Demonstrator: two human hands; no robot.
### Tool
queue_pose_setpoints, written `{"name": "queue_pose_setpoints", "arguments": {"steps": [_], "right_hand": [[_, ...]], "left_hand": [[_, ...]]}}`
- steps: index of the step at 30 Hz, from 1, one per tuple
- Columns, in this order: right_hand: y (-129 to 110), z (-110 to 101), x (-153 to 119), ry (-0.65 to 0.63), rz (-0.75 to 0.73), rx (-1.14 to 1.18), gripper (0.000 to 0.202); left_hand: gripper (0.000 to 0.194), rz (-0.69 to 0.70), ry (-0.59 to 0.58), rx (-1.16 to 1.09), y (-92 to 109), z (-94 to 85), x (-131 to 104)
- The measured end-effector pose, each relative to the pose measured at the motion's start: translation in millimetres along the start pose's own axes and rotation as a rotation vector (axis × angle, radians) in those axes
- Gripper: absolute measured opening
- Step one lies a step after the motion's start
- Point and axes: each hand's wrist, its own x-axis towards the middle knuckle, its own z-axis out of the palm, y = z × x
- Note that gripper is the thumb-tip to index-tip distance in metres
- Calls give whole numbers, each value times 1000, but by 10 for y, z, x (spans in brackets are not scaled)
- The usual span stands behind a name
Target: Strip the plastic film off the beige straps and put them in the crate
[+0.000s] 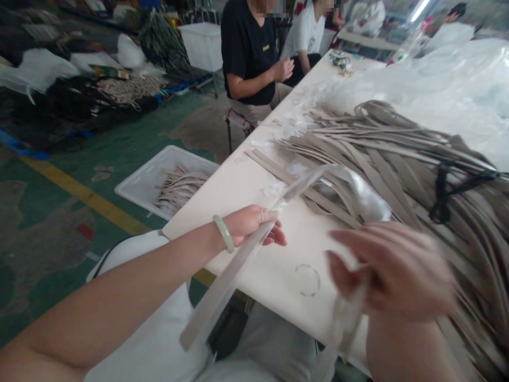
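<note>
In the head view, the left hand (254,223) is closed around a long flat beige strap (222,286) that slants down over the near edge of the table (278,265); the strap's far end is wrapped in a clear plastic sleeve (338,183). The right hand (392,270) is badly blurred, fingers curled, seemingly pinching a strip of thin plastic, though the grip cannot be made out for sure. A big heap of straps (397,154) runs off the frame's right edge.
</note>
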Motion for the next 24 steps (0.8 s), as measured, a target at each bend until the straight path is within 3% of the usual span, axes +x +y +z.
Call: {"name": "queue_pose_setpoints", "arguments": {"steps": [2, 5, 9, 12, 16, 19, 22, 24], "right_hand": [[-17, 326, 8, -222, -233, -288, 29], [-31, 706, 17, -500, -570, -741, 33], [27, 847, 23, -580, -545, -901, 21], [117, 841, 26, -556, -542, -929, 17], [179, 795, 20, -377, -643, -762, 15], [146, 668, 39, -52, -446, -477, 17], [108, 507, 110, 411, -101, -137, 11], [105, 417, 184, 565, 13, 141, 15]], "left_hand": [[26, 59, 182, -124, 87, -21, 64], [19, 65, 278, -243, 131, -47, 116], [17, 16, 302, -304, 157, -68, 100], [22, 37, 332, -312, 205, -89, 68], [33, 106, 280, -193, 198, -116, 47], [50, 211, 363, 146, 147, -144, 17], [67, 654, 543, 608, 141, -169, -72], [71, 907, 407, 773, 156, -160, -154]]}}
